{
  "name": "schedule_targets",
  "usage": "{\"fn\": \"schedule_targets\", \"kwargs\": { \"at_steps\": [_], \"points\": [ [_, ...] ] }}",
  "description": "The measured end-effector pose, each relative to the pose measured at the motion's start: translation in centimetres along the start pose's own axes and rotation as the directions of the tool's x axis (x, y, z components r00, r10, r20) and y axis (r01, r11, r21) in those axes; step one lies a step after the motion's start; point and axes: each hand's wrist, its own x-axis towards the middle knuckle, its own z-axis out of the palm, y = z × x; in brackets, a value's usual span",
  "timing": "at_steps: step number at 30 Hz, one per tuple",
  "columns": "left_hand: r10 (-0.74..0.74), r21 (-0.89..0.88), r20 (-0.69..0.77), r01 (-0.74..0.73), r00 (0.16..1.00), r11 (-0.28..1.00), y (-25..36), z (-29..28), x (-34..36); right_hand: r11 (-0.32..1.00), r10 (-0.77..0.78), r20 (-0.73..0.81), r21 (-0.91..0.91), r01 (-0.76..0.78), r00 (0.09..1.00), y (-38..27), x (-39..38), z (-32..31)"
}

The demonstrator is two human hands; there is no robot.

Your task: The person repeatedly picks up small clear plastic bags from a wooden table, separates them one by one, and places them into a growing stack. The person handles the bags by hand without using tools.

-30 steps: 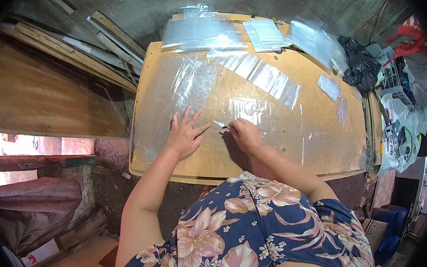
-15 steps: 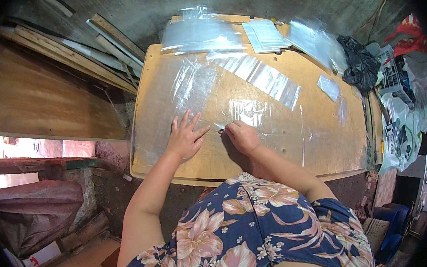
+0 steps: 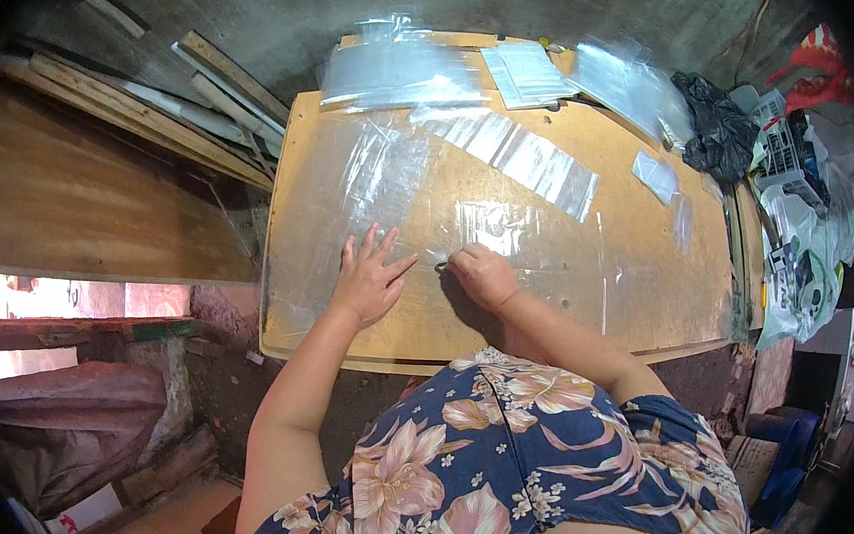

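A clear plastic sheet (image 3: 342, 208) lies flat over the left and middle of the wooden table. My left hand (image 3: 373, 276) rests on it, palm down with fingers spread. To its right, my right hand (image 3: 486, 274) is closed in a pinch low over the plastic. A small dark looped object (image 3: 441, 266) pokes out from its fingertips; most of it is hidden, so its kind is unclear. Beyond both hands, a row of shiny clear plastic pieces (image 3: 514, 157) runs slantwise across the table.
At the table's (image 3: 669, 278) far edge lie stacked clear plastic sheets (image 3: 402, 73), with more packets (image 3: 532, 70) beside them. A black plastic bag (image 3: 717, 126) and a grey crate (image 3: 781, 149) sit at the right. Wooden planks (image 3: 134, 114) lean at the left.
The view shifts very slightly. Both hands keep nearly the same place and shape, and the plastic sheet has not visibly moved.
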Motion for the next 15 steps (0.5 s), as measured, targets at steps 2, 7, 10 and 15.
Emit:
{"fn": "schedule_targets", "kwargs": {
  "at_steps": [2,7,10,15],
  "points": [
    [0.003,-0.013,-0.009,-0.003,1.000,1.000,0.1,0.1,0.0,0.996,0.044,-0.093,0.086,-0.036,0.995,-0.2,0.1,-0.3],
    [0.013,-0.010,-0.007,-0.013,1.000,1.000,0.6,-0.4,0.0,0.822,0.518,-0.279,0.425,-0.380,0.808,0.7,-0.7,-3.8],
    [0.011,-0.002,-0.098,-0.012,0.995,1.000,2.0,-0.6,-0.2,0.590,0.725,-0.260,0.711,-0.382,0.637,3.2,-3.6,-8.2],
    [0.075,0.001,-0.053,-0.075,0.996,0.997,4.9,-0.6,0.4,0.594,0.804,-0.510,0.714,-0.371,0.307,8.9,-13.0,-15.2]
  ]
}}
